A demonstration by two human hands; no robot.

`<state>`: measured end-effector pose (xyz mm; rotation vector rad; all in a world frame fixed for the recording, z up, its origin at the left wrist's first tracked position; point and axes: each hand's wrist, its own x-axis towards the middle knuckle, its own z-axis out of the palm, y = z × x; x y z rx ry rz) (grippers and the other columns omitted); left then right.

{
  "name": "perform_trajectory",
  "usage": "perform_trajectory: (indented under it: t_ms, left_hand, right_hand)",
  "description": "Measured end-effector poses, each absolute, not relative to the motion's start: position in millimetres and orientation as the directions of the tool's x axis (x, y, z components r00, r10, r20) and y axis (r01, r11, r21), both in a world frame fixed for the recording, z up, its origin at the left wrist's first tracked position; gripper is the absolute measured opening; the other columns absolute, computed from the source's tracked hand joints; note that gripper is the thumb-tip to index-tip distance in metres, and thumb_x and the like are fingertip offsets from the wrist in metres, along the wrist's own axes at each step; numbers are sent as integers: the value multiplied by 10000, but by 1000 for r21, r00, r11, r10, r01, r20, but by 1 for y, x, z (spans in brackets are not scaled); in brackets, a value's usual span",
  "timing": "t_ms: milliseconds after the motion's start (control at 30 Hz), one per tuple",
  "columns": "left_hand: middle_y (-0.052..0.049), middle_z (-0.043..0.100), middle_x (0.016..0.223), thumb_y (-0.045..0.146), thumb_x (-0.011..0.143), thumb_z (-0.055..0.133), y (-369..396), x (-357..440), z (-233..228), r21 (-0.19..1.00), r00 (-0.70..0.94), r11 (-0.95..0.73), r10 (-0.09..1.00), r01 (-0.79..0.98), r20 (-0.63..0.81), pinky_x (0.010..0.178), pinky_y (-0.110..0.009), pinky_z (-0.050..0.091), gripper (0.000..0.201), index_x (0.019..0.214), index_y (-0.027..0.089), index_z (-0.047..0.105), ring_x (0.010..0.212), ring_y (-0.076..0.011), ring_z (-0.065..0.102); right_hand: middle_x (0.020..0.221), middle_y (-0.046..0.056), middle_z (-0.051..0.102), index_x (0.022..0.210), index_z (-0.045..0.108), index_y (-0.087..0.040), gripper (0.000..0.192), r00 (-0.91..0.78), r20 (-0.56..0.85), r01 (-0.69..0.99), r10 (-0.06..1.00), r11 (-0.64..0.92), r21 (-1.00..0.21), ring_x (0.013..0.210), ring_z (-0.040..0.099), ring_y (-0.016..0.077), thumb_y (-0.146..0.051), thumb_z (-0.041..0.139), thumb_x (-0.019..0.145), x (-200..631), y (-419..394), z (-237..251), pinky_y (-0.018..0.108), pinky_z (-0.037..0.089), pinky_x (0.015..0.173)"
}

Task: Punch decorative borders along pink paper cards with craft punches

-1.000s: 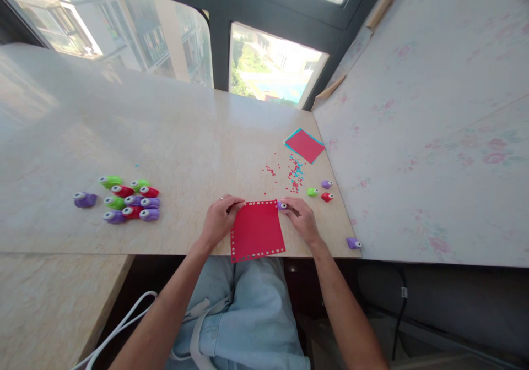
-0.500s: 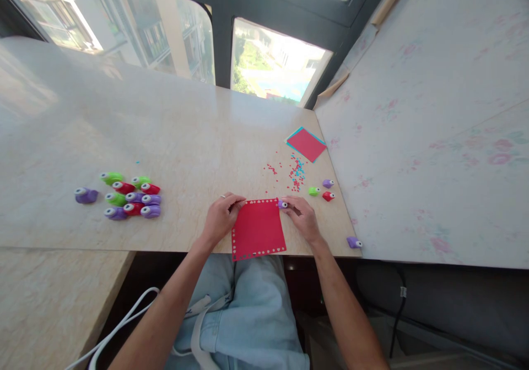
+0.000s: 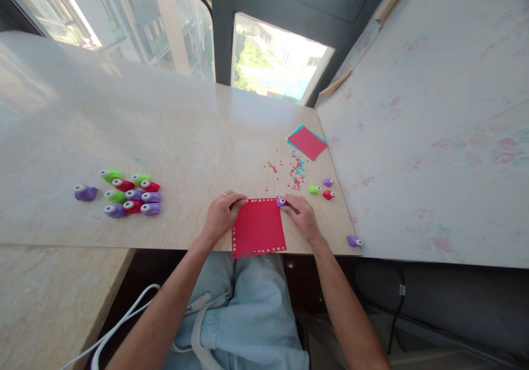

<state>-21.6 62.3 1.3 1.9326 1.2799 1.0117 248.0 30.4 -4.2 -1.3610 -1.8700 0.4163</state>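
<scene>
A square sheet of red paper (image 3: 259, 224) lies at the front edge of the table, its lower border hanging slightly past it. Small punched holes run along its top, left and bottom borders. My left hand (image 3: 225, 211) pinches the paper's upper left corner between thumb and fingers. A small purple craft punch (image 3: 281, 202) sits at the upper right corner of the sheet. Closed around that punch from the right is my right hand (image 3: 302, 213). The punch's jaw and the paper edge inside it are too small to make out.
Red and blue punched bits (image 3: 297, 172) are scattered beyond the sheet. A stack of coloured paper (image 3: 307, 142) lies by the wall. Small green (image 3: 314, 190), red and purple punches stand at right, another purple punch (image 3: 354, 241) near the corner. Several larger punches (image 3: 133, 195) cluster at left.
The purple punch has moved slightly left and turned, from beside the paper's right edge onto its upper right corner. My left hand keeps its pinch on the sheet.
</scene>
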Motion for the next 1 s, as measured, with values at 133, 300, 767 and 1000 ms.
perform_trajectory:
  t_ms: [133, 300, 767, 1000]
  left_hand:
    - [-59, 719, 876, 242, 928, 548, 62, -21, 1, 804, 249, -353, 933, 479, 261, 726, -302, 465, 180, 929, 197, 722, 808, -187, 644]
    - [-62, 717, 876, 248, 932, 549, 62, -22, 1, 807, 250, -352, 933, 475, 261, 736, -305, 469, 182, 936, 194, 722, 812, -190, 646]
    - [-59, 710, 865, 232, 932, 553, 62, -22, -1, 817, 241, -346, 935, 460, 261, 736, -307, 474, 170, 932, 192, 718, 809, -189, 642]
    - [-49, 706, 848, 242, 929, 558, 63, -23, 0, 834, 224, -339, 938, 435, 264, 732, -305, 469, 166, 912, 197, 717, 797, -179, 635]
  right_hand:
    - [1148, 65, 739, 1192, 697, -286, 276, -149, 401, 667, 904, 391, -634, 1043, 677, 241, -311, 630, 926, 247, 31, -4, 447, 526, 944]
    - [1156, 63, 736, 1207, 686, -284, 289, -143, 401, 668, 905, 387, -636, 1052, 671, 240, -314, 634, 924, 247, 31, -5, 443, 522, 949]
    - [1145, 73, 731, 1201, 687, -273, 289, -51, 364, 700, 930, 293, -651, 1074, 657, 241, -300, 603, 926, 245, 31, -3, 455, 504, 982]
    - [1138, 73, 734, 1188, 690, -268, 280, -56, 362, 698, 930, 296, -652, 1071, 657, 240, -302, 606, 923, 246, 30, -2, 451, 504, 980]
